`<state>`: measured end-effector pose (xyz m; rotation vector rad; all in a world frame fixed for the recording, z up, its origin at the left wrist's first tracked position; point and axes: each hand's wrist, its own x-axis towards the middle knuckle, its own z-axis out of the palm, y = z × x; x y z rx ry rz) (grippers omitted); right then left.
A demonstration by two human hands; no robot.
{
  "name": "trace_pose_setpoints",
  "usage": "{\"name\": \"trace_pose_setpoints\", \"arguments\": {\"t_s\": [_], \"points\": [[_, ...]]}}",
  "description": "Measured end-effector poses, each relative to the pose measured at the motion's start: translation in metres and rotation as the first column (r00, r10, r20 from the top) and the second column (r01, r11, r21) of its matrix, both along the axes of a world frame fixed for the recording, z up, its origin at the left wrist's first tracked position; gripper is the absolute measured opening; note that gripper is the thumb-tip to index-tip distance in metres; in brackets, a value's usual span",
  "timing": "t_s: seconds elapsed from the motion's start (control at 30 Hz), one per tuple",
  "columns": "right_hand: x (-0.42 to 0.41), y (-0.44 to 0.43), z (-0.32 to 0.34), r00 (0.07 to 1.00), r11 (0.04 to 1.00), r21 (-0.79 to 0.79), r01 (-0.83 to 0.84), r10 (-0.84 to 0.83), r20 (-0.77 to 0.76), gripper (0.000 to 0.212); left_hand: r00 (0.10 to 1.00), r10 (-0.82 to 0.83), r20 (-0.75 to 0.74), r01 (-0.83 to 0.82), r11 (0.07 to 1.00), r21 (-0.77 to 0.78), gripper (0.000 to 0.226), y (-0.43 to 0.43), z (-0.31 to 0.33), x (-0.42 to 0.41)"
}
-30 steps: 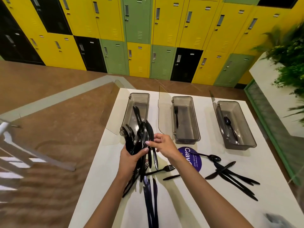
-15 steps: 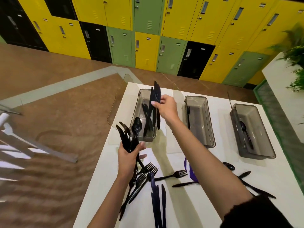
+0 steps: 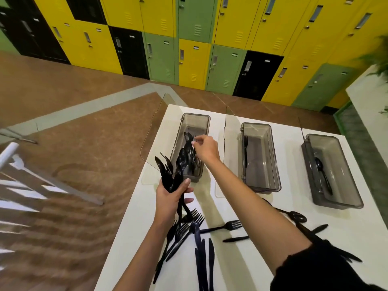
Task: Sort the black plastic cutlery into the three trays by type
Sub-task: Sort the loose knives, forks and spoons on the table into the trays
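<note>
Three smoky clear trays stand in a row on the white table (image 3: 346, 225). My right hand (image 3: 205, 149) is low over the left tray (image 3: 196, 117) and pinches black knives (image 3: 189, 152) that reach down into it. Nearer me, my left hand (image 3: 171, 198) grips a bundle of black cutlery (image 3: 171, 175), spoon and knife ends up, fork ends down. A fork (image 3: 245, 150) lies in the middle tray (image 3: 256, 126). The right tray (image 3: 321, 137) has a spoon (image 3: 321, 171) in it. Loose forks (image 3: 227, 226), knives (image 3: 204, 261) and a spoon (image 3: 296, 217) lie on the near table.
Clear lids (image 3: 155, 133) lean beside the trays. The table's left edge drops to a brown floor with a white frame (image 3: 12, 156). Yellow, green and black lockers (image 3: 195, 59) line the back wall. A white planter (image 3: 371, 97) stands at the right.
My right hand pulled knives out of the bundle, carried them up over the left tray and has now lowered them into it. The left hand keeps hold of the rest of the bundle.
</note>
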<state>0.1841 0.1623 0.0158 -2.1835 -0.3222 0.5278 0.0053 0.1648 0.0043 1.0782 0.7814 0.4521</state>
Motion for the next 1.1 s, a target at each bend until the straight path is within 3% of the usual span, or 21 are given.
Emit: {"name": "trace_pose_setpoints", "arguments": {"t_s": [0.13, 0.23, 0.33, 0.43, 0.73, 0.83, 0.97, 1.1], "points": [[-0.022, -0.037, 0.032, 0.991, 0.973, 0.229, -0.035, 0.063, -0.116, 0.043, 0.999, -0.034, 0.027, 0.033, 0.999, 0.025, 0.029, -0.012, 0.007, 0.003], [-0.038, -0.066, 0.037, 0.965, 0.969, 0.21, -0.128, 0.171, -0.201, 0.051, 0.996, -0.069, 0.054, 0.067, 0.997, 0.033, 0.032, -0.022, 0.014, 0.006], [-0.045, -0.091, 0.039, 0.944, 0.96, 0.26, -0.102, 0.176, -0.278, 0.034, 0.99, -0.127, 0.062, 0.126, 0.992, 0.032, 0.031, -0.036, 0.02, 0.009], [-0.044, -0.115, 0.046, 0.932, 0.947, 0.321, -0.033, 0.145, -0.333, 0.02, 0.982, -0.182, 0.046, 0.181, 0.983, 0.028, 0.026, -0.054, 0.025, 0.013], [-0.022, -0.18, 0.07, 0.906, 0.867, 0.433, 0.247, -0.047, -0.422, 0.021, 0.935, -0.355, 0.02, 0.353, 0.933, 0.07, 0.016, -0.106, 0.039, 0.031], [-0.008, -0.204, 0.077, 0.906, 0.794, 0.505, 0.339, -0.13, -0.404, 0.028, 0.921, -0.389, 0.03, 0.386, 0.919, 0.075, 0.017, -0.12, 0.039, 0.037], [0.009, -0.24, 0.091, 0.893, 0.677, 0.598, 0.428, -0.218, -0.393, 0.019, 0.88, -0.473, 0.053, 0.469, 0.88, 0.073, 0.021, -0.144, 0.043, 0.051], [0.023, -0.274, 0.084, 0.92, 0.778, 0.521, 0.352, -0.183, -0.348, 0.013, 0.838, -0.541, 0.075, 0.539, 0.841, 0.039, 0.023, -0.173, 0.045, 0.067]]}}
